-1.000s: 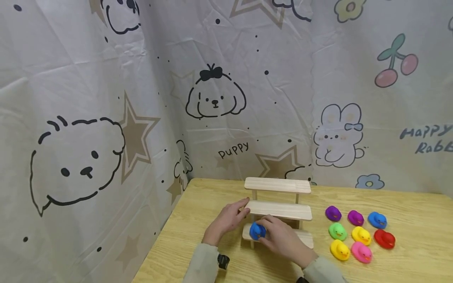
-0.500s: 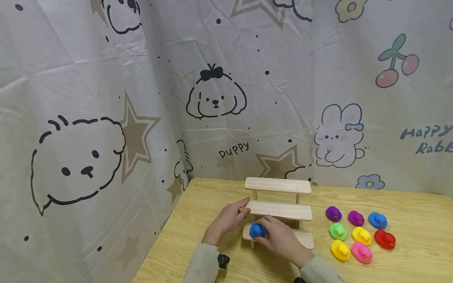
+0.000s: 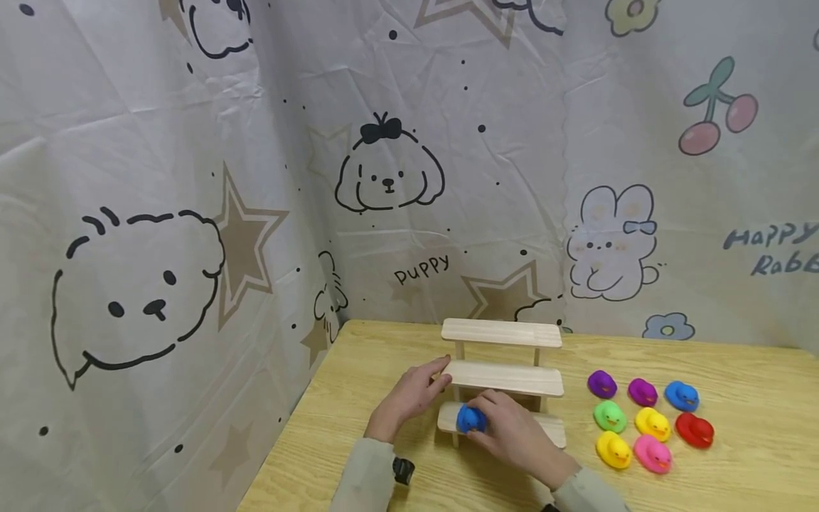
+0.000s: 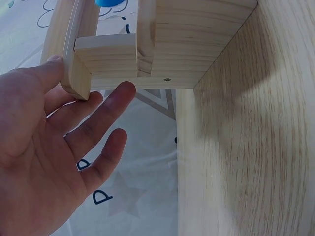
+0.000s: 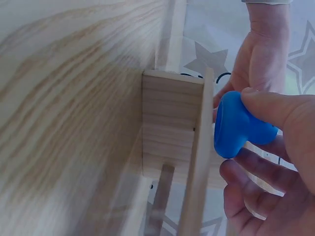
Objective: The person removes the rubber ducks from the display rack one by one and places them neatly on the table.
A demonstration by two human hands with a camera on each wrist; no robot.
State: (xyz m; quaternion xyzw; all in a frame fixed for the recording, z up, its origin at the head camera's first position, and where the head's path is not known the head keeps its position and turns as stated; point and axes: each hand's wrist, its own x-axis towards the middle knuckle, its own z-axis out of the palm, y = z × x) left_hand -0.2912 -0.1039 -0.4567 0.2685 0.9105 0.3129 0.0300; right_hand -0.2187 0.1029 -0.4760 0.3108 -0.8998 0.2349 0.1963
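A three-tier wooden display stand [image 3: 502, 377] stands on the table. My left hand [image 3: 414, 392] holds the left end of its middle shelf; in the left wrist view the thumb lies on one face, with the other fingers spread around and below the board's end. With thumb and fingertips my right hand [image 3: 512, 430] pinches a blue toy duck [image 3: 470, 419] at the left part of the bottom shelf [image 3: 552, 429]. In the right wrist view the blue duck's base [image 5: 224, 128] faces the shelf board, close to it.
To the right of the stand, several toy ducks sit in loose rows: purple [image 3: 603, 384], magenta [image 3: 643, 392], blue [image 3: 682, 395], green [image 3: 610, 416], yellow [image 3: 652, 424], red [image 3: 694, 430] and pink [image 3: 653, 454]. A printed curtain [image 3: 512, 213] hangs behind the wooden table [image 3: 755, 469].
The blue duck in my right hand has shifted slightly to the right along the bottom shelf. My left hand keeps its place on the stand.
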